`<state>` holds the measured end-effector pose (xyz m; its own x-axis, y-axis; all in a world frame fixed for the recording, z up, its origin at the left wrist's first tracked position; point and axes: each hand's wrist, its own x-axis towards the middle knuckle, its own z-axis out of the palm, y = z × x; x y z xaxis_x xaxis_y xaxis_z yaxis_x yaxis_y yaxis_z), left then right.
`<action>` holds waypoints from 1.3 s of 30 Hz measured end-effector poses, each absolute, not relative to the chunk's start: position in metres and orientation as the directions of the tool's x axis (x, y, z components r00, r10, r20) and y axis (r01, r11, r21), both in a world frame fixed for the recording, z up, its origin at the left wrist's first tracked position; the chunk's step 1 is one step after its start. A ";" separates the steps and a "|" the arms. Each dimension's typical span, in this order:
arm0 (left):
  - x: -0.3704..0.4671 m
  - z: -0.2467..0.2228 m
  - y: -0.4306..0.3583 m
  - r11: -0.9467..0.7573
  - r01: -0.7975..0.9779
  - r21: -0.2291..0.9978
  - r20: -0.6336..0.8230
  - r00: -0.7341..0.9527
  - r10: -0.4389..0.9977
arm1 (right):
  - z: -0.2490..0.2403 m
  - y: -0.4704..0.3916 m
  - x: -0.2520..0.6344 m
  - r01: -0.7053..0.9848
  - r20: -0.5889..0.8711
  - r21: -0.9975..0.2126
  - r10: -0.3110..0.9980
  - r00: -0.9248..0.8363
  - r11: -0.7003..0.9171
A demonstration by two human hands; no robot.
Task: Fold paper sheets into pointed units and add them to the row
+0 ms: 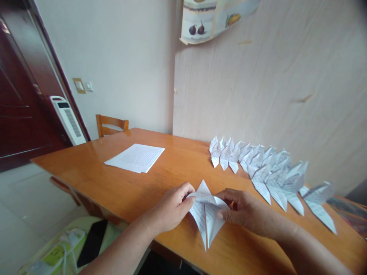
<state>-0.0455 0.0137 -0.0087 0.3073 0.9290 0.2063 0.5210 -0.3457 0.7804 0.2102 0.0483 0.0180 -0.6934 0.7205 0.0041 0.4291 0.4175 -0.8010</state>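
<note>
A folded sheet of printed paper (pixel 210 215) is held just above the near edge of the wooden table (pixel 183 168). Its top comes to a point, and two long points hang downward with a slit between them. My left hand (pixel 174 206) is closed on its left side, with thumb and fingers pinching the upper fold. On the right side, my right hand (pixel 243 212) grips the paper between thumb and fingers. Part of each side is hidden by the fingers.
Several folded paper pieces (pixel 260 164) stand in rows at the table's right. A stack of printed sheets (pixel 136 157) lies at the back left. Beyond are a wooden chair (pixel 113 123) and a wall. A black phone (pixel 92 242) and a green power strip (pixel 56 255) rest at the lower left.
</note>
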 end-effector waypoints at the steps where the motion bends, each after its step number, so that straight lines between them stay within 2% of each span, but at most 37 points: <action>1: -0.045 -0.008 0.013 -0.345 0.525 0.778 0.204 0.308 0.929 | 0.018 0.048 0.209 0.457 0.004 -0.777 0.729 -0.684 0.432; 6: -0.044 -0.003 0.012 -0.346 0.554 0.758 0.191 0.318 0.929 | 0.012 0.044 0.199 0.598 0.065 -0.603 0.780 -0.623 0.528; 11: -0.044 -0.002 0.012 -0.332 0.565 0.755 0.177 0.312 0.934 | 0.001 0.046 0.192 0.720 0.094 -0.496 0.855 -0.511 0.485; 13: -0.044 -0.003 0.012 -0.332 0.546 0.769 0.176 0.318 0.932 | -0.002 0.048 0.190 0.738 0.079 -0.514 0.881 -0.467 0.437; 19: -0.044 -0.008 0.015 -0.334 0.507 0.795 0.185 0.322 0.929 | -0.006 0.051 0.185 0.644 0.002 -0.687 0.888 -0.461 0.336; 32: -0.053 -0.016 0.024 -0.305 0.343 0.888 0.217 0.273 0.937 | -0.009 0.051 0.187 0.663 0.025 -0.662 0.894 -0.447 0.350; 39: -0.052 -0.014 0.026 -0.253 0.306 0.917 0.149 0.325 0.934 | -0.012 0.052 0.188 0.666 0.024 -0.661 0.896 -0.443 0.347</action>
<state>-0.0517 0.0262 -0.0138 0.3255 0.9337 0.1492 0.3065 -0.2535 0.9175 0.1877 0.0522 -0.0119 -0.4431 0.8961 0.0243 0.6656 0.3471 -0.6607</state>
